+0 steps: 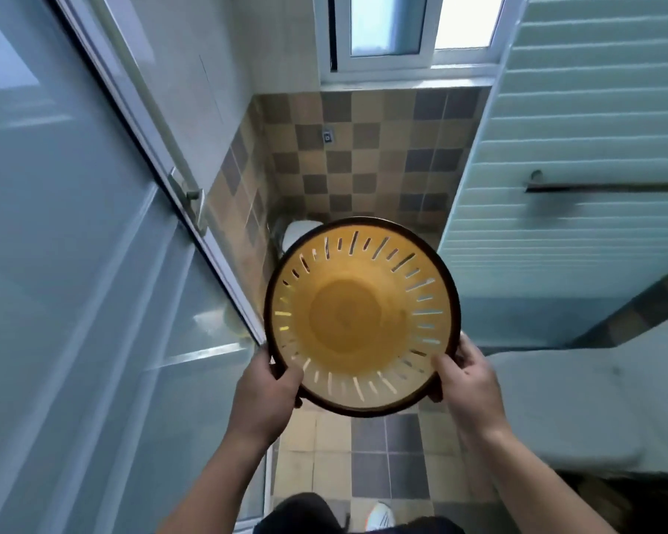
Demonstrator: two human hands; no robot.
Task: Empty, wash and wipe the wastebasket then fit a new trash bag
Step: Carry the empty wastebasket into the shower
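I hold a round yellow wastebasket (348,317) with slotted walls and a dark brown rim in front of me, above the tiled floor. Its mouth faces me and the inside looks bare, with no bag in it. My left hand (265,387) grips the rim at the lower left, thumb over the edge. My right hand (465,379) grips the rim at the lower right, thumb inside the wall.
A frosted glass sliding door (74,264) with a metal handle (188,194) runs along the left. A white counter (579,402) juts in at the right under a pale tiled wall. Behind the basket a white toilet (297,229) shows. Checkered tiles (371,456) cover the floor.
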